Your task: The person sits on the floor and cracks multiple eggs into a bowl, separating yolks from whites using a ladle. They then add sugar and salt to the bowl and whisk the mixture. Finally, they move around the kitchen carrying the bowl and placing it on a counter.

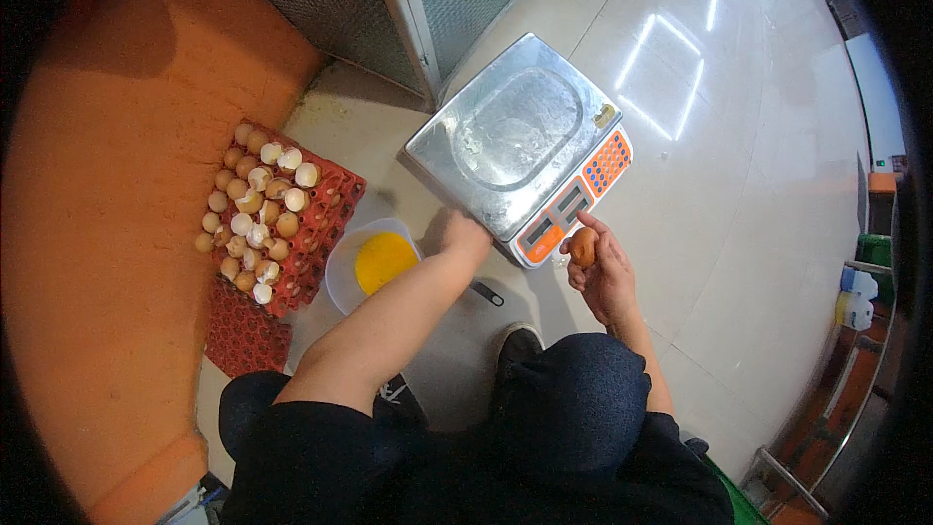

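A brown egg (583, 246) is held in the fingers of my right hand (609, 278), just in front of the display panel of a digital scale (519, 131). My left hand (465, 239) reaches down by the scale's near left corner. Its fingers are turned away, so what they touch is hidden. Below that hand the black handle (487, 293) of a utensil shows on the floor; the rest of it is covered by my forearm. A translucent plastic container (337, 270) with yellow liquid egg (385, 259) stands to the left, partly behind the same forearm.
Stacked red egg trays (332, 215) carry whole brown eggs (237, 188) and broken shells (256, 233) beside the orange wall (124, 219). Another red tray (248, 332) lies lower. A textured-glass partition (466, 0) stands behind the scale. Shelving (838, 394) runs along the right.
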The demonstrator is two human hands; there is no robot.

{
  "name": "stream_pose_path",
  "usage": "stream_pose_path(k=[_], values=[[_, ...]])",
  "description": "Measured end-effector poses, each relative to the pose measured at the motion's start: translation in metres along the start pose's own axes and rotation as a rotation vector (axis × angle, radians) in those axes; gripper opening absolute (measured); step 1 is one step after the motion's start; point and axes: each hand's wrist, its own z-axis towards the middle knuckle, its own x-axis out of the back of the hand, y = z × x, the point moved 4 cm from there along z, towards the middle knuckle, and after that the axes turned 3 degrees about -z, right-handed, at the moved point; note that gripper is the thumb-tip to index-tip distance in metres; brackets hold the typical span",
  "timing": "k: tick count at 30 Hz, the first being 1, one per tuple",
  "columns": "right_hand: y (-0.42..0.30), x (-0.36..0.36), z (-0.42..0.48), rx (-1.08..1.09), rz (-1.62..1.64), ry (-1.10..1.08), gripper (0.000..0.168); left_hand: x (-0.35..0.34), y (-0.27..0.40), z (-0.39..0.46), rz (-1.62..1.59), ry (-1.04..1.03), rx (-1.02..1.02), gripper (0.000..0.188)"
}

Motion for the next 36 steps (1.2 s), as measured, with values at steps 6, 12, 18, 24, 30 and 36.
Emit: stream_pose_path(k=[6,12,18,24,30,36], values=[[0.001,0.021,-0.008,0.021,-0.004,0.079,0.051,0.058,0.005,-0.032,0.067,-0.243,-0.190,0.028],[0.003,0.013,-0.011,0.007,0.042,0.073,0.051,0.026,0.006,-0.019,-0.007,-0.036,-0.136,0.027],[0.006,0.017,-0.010,0.012,0.001,0.072,0.050,0.066,0.006,-0.037,0.069,-0.154,-0.278,0.028],[0.000,0.020,-0.005,0.054,-0.091,0.125,0.041,0.176,-0.056,-0.062,-0.151,-0.105,-0.070,0.024],[-0.015,-0.006,0.023,0.037,-0.131,0.043,0.035,0.206,-0.115,-0.031,-0.396,0.080,0.229,0.045],[-0.048,-0.046,0.063,0.006,-0.321,-0.032,0.030,0.190,-0.134,-0.017,-0.551,0.292,0.249,0.045]])
